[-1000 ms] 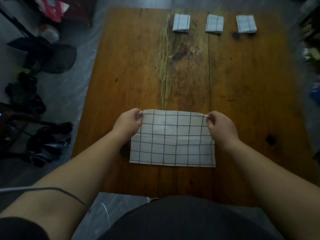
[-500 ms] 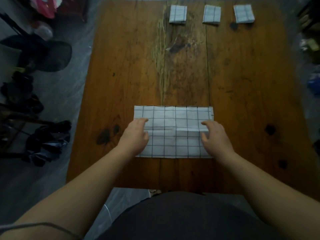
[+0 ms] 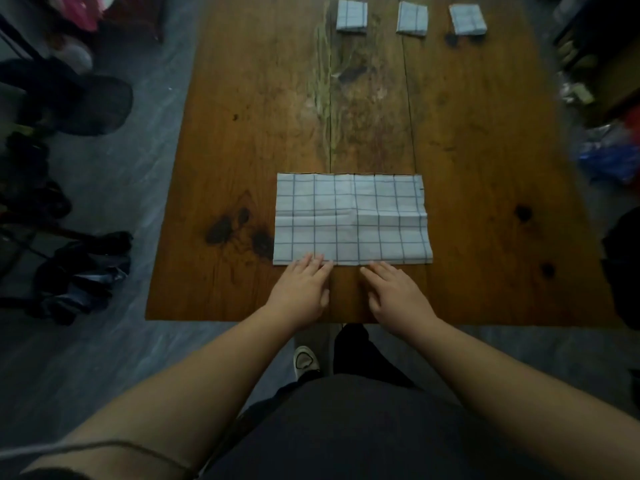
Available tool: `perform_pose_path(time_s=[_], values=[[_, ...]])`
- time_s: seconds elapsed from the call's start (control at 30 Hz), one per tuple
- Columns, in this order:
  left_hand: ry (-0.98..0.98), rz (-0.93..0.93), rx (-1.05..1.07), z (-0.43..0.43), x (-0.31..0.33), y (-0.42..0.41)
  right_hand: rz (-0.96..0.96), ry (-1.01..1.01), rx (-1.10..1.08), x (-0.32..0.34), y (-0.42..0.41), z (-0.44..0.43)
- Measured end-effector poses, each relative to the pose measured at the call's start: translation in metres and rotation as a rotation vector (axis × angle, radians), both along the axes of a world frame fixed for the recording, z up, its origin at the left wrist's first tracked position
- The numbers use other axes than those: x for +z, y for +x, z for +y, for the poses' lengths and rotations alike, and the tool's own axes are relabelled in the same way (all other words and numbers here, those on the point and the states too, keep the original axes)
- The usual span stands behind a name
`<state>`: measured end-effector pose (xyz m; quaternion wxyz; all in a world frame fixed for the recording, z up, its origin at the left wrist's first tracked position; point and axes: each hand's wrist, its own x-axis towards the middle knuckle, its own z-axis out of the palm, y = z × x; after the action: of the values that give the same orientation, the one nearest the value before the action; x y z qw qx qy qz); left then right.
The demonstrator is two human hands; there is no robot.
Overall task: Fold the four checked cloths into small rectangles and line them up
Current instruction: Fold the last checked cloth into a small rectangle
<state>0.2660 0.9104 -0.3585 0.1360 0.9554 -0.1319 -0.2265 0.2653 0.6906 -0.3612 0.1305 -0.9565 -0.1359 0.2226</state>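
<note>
A white cloth with a dark checked grid (image 3: pixel 351 218) lies flat on the wooden table (image 3: pixel 485 140), folded into a wide rectangle. My left hand (image 3: pixel 301 292) lies flat at the cloth's near edge, its fingertips on the hem. My right hand (image 3: pixel 394 294) lies flat beside it, fingertips at the same edge. Three small folded checked cloths sit in a row at the table's far edge: left one (image 3: pixel 351 15), middle one (image 3: pixel 412 19), right one (image 3: pixel 467 19).
The table's near edge runs just behind my wrists. Dark bags and clothes (image 3: pixel 76 271) lie on the grey floor to the left. Clutter (image 3: pixel 609 147) sits on the floor to the right. A shoe (image 3: pixel 305 360) shows under the table edge.
Both hands let go of the cloth's far corners, smoothed down over it and slid back to its near edge. The cloth now lies flat.
</note>
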Motion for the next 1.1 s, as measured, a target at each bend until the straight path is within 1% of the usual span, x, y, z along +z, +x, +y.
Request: perform_pose_path(time_s=[0.13, 0.37, 0.6, 0.73, 0.9, 1.0, 1.1], values=[[0.069, 0.059, 0.029, 0.003, -0.009, -0.003, 0.039, -0.108, -0.002, 0.001, -0.002, 0.009], [0.084, 0.113, 0.105, -0.001, -0.011, -0.011, 0.063, -0.183, -0.011, -0.007, 0.003, 0.018], [0.077, 0.122, 0.089, 0.009, -0.006, -0.024, 0.031, -0.184, -0.018, -0.007, -0.024, 0.022], [0.090, 0.109, 0.075, 0.015, -0.003, -0.054, 0.013, -0.158, -0.025, -0.008, -0.056, 0.023], [0.125, 0.106, 0.071, 0.017, -0.006, -0.092, 0.041, -0.135, 0.004, -0.009, -0.086, 0.021], [0.125, 0.050, 0.051, 0.007, -0.006, -0.096, 0.008, -0.116, 0.013, -0.010, -0.089, 0.020], [0.099, 0.007, -0.024, -0.009, -0.007, -0.089, -0.025, -0.108, 0.060, -0.014, -0.090, 0.022]])
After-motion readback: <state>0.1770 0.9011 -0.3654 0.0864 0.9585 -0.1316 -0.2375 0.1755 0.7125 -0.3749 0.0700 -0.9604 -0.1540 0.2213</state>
